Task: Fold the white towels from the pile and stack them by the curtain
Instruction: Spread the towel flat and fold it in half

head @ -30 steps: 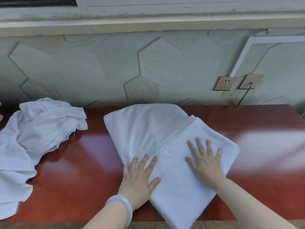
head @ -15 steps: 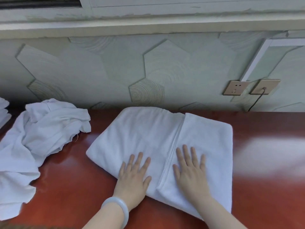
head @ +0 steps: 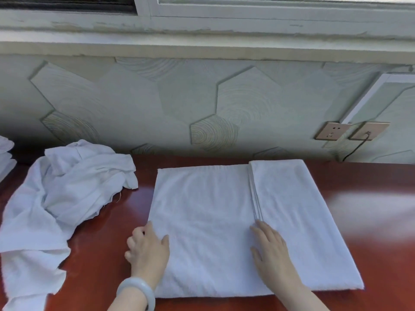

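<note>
Flat across the middle of the glossy red-brown table point(head: 377, 254), a partly folded white towel point(head: 202, 221), its right-hand flap point(head: 292, 209) turned over onto the rest, the flap's layered edge running from the far side toward the near side. Left grip point(head: 147, 250) at the towel's left edge near the front corner, thumb on top of the cloth, fingers curled round the edge and pinching it; pale bracelet point(head: 137, 290) on that wrist. Right grip point(head: 272, 250) spread open, fingers straight, palm down on the towel, fingertips just at the near end of the flap's edge, holding nothing. To the left, apart from the towel, a crumpled pile of white towels point(head: 67, 187) sprawled over the table, one end trailing toward the near edge. At the far left border, cut off by the frame, rounded edges of more white cloth point(head: 5, 158), seemingly stacked. Behind the table, a pale green wall point(head: 179, 97) with hexagon relief, two tan socket plates point(head: 331, 130) at right, a dark cable point(head: 357, 149) plugged into the right one, and above, a white window sill point(head: 202, 48) with peeling paint.
</note>
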The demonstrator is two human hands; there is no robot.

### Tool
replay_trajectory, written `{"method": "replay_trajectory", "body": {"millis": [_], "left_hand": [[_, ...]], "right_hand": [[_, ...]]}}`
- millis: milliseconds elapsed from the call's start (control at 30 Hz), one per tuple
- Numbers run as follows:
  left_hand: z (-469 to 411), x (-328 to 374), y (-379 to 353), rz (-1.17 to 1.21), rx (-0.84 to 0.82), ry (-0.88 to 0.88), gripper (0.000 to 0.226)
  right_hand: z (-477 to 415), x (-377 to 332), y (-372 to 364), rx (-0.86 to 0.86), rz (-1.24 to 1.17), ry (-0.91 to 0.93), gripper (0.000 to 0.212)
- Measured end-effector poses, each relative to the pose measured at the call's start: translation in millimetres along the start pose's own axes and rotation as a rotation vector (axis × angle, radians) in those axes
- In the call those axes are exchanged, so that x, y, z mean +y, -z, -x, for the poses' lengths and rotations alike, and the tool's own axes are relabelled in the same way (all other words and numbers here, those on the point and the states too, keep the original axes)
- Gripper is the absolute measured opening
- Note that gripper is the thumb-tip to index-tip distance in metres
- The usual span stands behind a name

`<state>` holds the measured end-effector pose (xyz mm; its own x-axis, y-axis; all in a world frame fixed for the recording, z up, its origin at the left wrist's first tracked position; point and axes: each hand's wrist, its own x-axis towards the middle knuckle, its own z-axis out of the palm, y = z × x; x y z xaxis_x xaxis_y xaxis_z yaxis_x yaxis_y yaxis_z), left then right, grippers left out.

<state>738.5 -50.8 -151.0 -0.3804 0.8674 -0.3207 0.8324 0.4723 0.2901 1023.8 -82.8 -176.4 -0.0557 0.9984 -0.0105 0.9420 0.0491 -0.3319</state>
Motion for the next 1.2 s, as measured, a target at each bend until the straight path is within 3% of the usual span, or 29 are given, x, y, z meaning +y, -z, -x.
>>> {"method": "replay_trajectory", "body": {"millis": [133,267,367,467,567,667,767,867,1000,1167,1200], "left_hand": [[-30,-9,23,0.522,-0.195,0.110,0.032],[-64,0,34,0.868,-0.393,0.135,0.025],[-76,8,41,1.061,-0.465,0.100,0.021],[-81,9,40,0.976,-0.345,-0.082,0.039],[-68,13,37,0.665,-0.306,-0.363,0.056],[-61,10,23,0.530,-0.346,-0.419,0.054],[-65,-1,14,0.630,-0.271,-0.320,0.037],[-77,-5,12,0.799,-0.143,-0.111,0.021],[-116,4,15,0.944,-0.083,0.162,0.015],[-160,24,31,0.850,-0.276,0.089,0.035],[-165,26,33,0.828,-0.278,0.057,0.030]], "right_hand": [[-16,-15,8,-0.042,0.062,-0.108,0.049],[-87,-27,43,-0.101,-0.269,-0.384,0.036],[-138,-50,50,-0.140,-0.253,-0.280,0.037],[-183,-89,34,-0.227,-0.248,-0.080,0.042],[-223,-133,18,-0.318,-0.299,0.182,0.066],[-252,-171,8,-0.384,0.030,0.542,0.091],[-269,-179,5,-0.478,0.315,0.739,0.063],[-275,-171,3,-0.532,0.333,0.714,0.041],[-279,-171,0,-0.490,0.015,0.401,0.026],[-285,-192,-1,-0.459,-0.292,0.276,0.012],[-286,-196,-2,-0.464,-0.366,0.253,0.012]]}}
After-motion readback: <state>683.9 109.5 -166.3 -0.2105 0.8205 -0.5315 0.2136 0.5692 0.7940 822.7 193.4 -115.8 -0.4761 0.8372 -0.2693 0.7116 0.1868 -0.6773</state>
